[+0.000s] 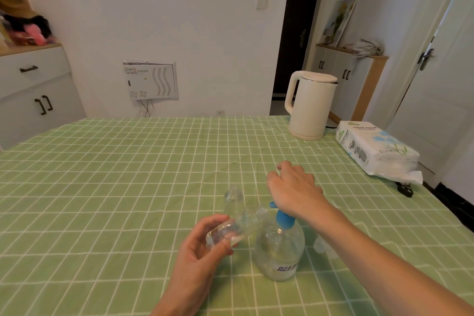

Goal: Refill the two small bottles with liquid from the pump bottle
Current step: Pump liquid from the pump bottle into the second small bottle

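A clear pump bottle point(279, 249) with a blue pump head point(283, 218) stands on the green checked tablecloth near the front. My right hand point(292, 190) rests on top of the pump head, palm down, fingers relaxed. My left hand point(205, 246) grips a small clear bottle point(236, 226), tilted with its open neck right by the blue nozzle. A second small clear bottle point(233, 200) stands upright just behind it, uncapped. Two small clear caps point(320, 245) lie right of the pump bottle, partly hidden by my right forearm.
A cream electric kettle point(310, 105) stands at the table's back right. A tissue paper pack point(377, 149) lies beside it near the right edge, with a black plug point(406, 188) in front. White cabinets line the left wall and far right corner.
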A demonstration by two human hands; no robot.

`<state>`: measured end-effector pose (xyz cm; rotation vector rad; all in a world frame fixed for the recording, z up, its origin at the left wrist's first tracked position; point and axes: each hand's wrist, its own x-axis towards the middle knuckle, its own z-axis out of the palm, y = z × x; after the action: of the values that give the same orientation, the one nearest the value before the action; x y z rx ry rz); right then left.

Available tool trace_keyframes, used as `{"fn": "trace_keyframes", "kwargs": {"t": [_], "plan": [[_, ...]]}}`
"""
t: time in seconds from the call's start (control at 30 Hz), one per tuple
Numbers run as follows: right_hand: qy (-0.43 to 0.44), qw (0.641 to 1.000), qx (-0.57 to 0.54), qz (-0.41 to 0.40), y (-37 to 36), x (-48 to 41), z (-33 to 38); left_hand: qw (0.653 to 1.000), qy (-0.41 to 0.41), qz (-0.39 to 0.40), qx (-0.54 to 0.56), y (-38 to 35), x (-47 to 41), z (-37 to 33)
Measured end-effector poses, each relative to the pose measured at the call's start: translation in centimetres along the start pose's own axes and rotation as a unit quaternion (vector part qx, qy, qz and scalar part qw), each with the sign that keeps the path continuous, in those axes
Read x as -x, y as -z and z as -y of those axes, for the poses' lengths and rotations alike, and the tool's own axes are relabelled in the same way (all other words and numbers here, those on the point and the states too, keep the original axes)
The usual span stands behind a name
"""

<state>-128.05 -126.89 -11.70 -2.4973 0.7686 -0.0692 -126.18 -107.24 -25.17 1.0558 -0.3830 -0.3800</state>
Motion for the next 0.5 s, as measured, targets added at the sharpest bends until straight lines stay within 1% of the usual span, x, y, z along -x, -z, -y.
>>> {"fn": "trace_keyframes", "kwargs": {"t": [0.13, 0.5], "plan": [[0.005, 1.000, 0.005, 0.007, 0.22, 0.11, 0.08, 1.000, -0.010, -0.004, -0.002, -0.22, -0.06, -0.08], [0.001, 1.000, 0.011, 0.013, -0.24, -0.18, 0.11, 1.000, -0.003, 0.006, -0.006, -0.29, -0.12, -0.40]]}}
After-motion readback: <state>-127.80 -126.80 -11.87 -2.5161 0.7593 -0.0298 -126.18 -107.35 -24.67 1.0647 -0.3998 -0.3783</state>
